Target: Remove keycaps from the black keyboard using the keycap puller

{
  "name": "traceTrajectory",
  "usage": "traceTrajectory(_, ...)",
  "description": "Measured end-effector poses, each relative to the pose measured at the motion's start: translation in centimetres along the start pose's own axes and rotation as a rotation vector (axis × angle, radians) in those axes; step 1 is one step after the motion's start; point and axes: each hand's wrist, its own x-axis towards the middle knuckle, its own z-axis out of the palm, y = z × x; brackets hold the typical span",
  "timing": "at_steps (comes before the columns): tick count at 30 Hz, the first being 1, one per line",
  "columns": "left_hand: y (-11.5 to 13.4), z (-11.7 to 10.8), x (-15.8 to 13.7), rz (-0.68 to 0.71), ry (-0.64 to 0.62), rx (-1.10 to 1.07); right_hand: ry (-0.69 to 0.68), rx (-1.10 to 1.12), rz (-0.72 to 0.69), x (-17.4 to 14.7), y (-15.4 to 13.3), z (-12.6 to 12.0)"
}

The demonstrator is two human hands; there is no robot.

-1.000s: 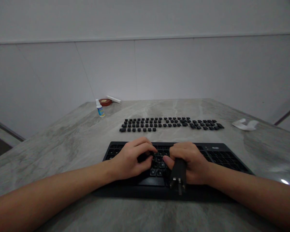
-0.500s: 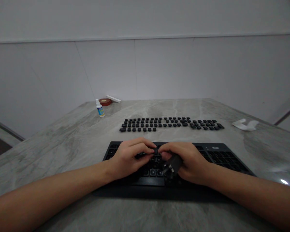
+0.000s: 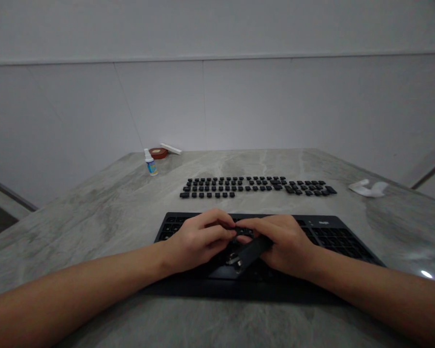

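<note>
A black keyboard [image 3: 333,221] lies flat in front of me, with dark open key sockets showing at its left and right ends. Over its middle, my left hand [image 3: 205,237] has thumb and forefinger pinched together; whatever is between them is too small to make out. My right hand [image 3: 282,239] wraps round a black keycap puller [image 3: 255,252], whose metal prongs point left and down over the lower keys. The fingertips of both hands meet near the keyboard's centre, and the keys beneath them are mostly hidden.
Beyond the keyboard, loose black keycaps [image 3: 214,189] sit in rows on the grey marbled table [image 3: 105,208]. Back left stand a small spray bottle [image 3: 152,165], a reddish-brown case [image 3: 158,153] and a white strip [image 3: 170,148]. Crumpled white paper [image 3: 369,188] lies at right.
The keycap puller in my right hand has swung so its prongs point further left. My right forefinger has straightened towards the left fingertips, and my left hand has shifted slightly.
</note>
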Motion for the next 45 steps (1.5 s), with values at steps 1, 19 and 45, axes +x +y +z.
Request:
traceTrajectory(1,0.0,0.0,0.0,-0.008,-0.002,-0.005,0.004,-0.006,-0.007,0.0,0.0,0.0)
traceTrajectory(19,-3.2,-0.5,2.6,-0.24,-0.153,0.121,-0.095,-0.027,-0.306,0.9,-1.9,-0.5)
traceTrajectory(45,-10.4,4.5,6.9,-0.438,-0.382,0.383,-0.166,-0.008,-0.309,0.7,-1.5,-0.3)
